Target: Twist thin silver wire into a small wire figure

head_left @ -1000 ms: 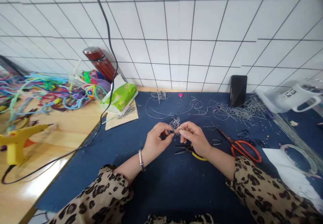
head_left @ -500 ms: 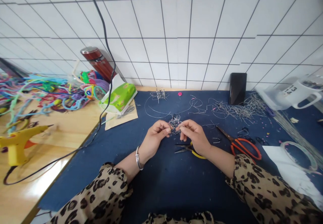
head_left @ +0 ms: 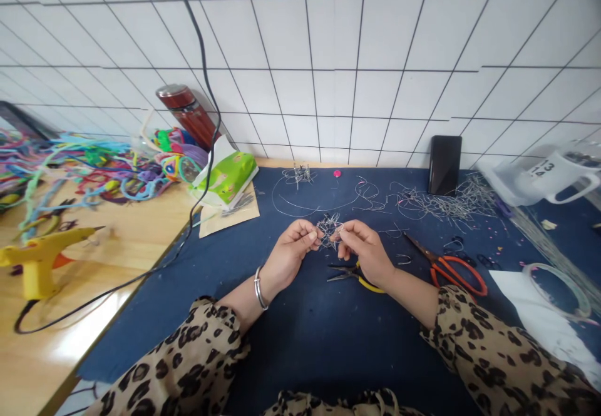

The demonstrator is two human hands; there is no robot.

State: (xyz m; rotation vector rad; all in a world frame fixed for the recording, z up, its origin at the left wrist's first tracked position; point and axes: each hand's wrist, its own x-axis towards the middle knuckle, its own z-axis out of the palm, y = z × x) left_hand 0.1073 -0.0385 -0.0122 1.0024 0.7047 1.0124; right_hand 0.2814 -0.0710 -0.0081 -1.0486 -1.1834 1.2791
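Head view is up for me: where is the piece?

I see a wire cluster over the middle of the blue mat, between the left hand and the right hand. Whether it touches the mat or is held just above, I cannot tell.

And the grip?

Thumb and forefinger of the left hand pinch its left edge. The right hand's fingertips are drawn together on its right edge, seemingly on a thin strand; which strand is too small for me to make out.

How do you expect it to handle?

Very light, I judge, so weight is no worry. The strands look like thin metal: springy, able to hold a bend, easily pushed out of shape. Loose ends could prick, and smooth wire may roll under a fingertip.

Where would you take hold, then?

At the edge, as I see the left fingers doing, rather than across the loose loops standing at the far side, which would likely flatten. A light fingertip pinch should be enough. Pliers lie just beside the right hand, but I suspect their hard jaws would mark fine wire.
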